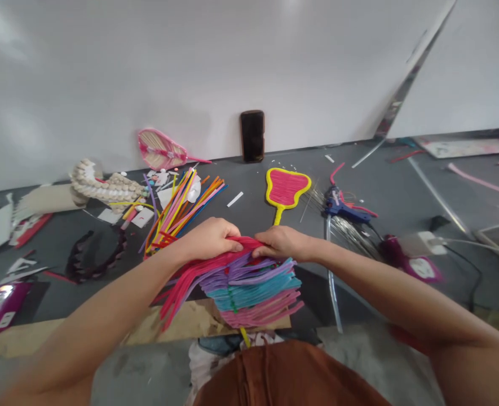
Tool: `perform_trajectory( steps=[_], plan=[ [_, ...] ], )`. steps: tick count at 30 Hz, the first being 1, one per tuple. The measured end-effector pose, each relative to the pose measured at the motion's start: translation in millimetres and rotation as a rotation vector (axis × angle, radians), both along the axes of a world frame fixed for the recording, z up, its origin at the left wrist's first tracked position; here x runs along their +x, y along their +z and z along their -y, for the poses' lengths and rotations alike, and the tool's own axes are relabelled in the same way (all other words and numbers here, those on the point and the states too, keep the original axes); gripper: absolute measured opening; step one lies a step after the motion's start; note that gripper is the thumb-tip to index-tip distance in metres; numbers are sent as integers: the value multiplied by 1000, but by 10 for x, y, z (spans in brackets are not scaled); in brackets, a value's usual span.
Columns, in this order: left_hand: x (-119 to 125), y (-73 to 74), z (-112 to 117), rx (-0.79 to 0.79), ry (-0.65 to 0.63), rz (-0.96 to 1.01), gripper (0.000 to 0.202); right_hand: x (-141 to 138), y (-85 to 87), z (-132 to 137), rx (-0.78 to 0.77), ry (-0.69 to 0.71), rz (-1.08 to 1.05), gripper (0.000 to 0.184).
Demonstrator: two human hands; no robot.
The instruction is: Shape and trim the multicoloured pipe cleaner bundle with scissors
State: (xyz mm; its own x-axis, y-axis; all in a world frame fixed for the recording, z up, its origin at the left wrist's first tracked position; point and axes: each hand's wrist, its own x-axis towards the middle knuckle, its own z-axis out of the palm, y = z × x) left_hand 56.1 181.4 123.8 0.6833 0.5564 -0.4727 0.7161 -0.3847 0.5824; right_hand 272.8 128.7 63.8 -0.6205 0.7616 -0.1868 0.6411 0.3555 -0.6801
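Both of my hands grip the far edge of a bundle of pipe cleaners, banded red, purple, turquoise and pink. My left hand is closed with its thumb over the red strands. Just to the right, my right hand pinches the same red band. A green strand runs down across the rows, and a yellow stem sticks out below. Beyond my right hand lies a pink fan shape with a yellow border. Loose coloured pipe cleaners lie beyond my left hand.
A phone leans on the white wall. On the right are a blue glue gun, thin wires and a white charger. On the left are a dark headband, a pink leaf-shaped frame and a purple box.
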Motion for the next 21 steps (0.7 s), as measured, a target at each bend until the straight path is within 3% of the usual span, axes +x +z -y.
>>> perform_trajectory(
  steps=[4, 12, 14, 16, 17, 19, 21],
  plan=[
    [36, -86, -38, 41, -26, -16, 25, 44, 74, -34, -192, -16, -141, 44],
    [16, -280, -100, 197, -73, -117, 30, 39, -36, -233, 29, -130, -3, 27],
    [6, -307, -104, 253, -43, -144, 33, 132, 93, -246, 156, -284, 9, 29],
    [-42, -286, -55, 328, 4, -152, 41, 151, 322, -116, 424, -500, -28, 34],
    [-85, -262, 3, 362, 33, -148, 43, 104, 444, 13, 578, -528, -84, 36],
    [-201, -221, 202, 474, 94, -129, 44, -119, 625, 366, 777, -496, -180, 42],
    [-332, -240, 494, 664, 142, -108, 48, -463, 640, 736, 833, -331, -239, 49]
  ],
)
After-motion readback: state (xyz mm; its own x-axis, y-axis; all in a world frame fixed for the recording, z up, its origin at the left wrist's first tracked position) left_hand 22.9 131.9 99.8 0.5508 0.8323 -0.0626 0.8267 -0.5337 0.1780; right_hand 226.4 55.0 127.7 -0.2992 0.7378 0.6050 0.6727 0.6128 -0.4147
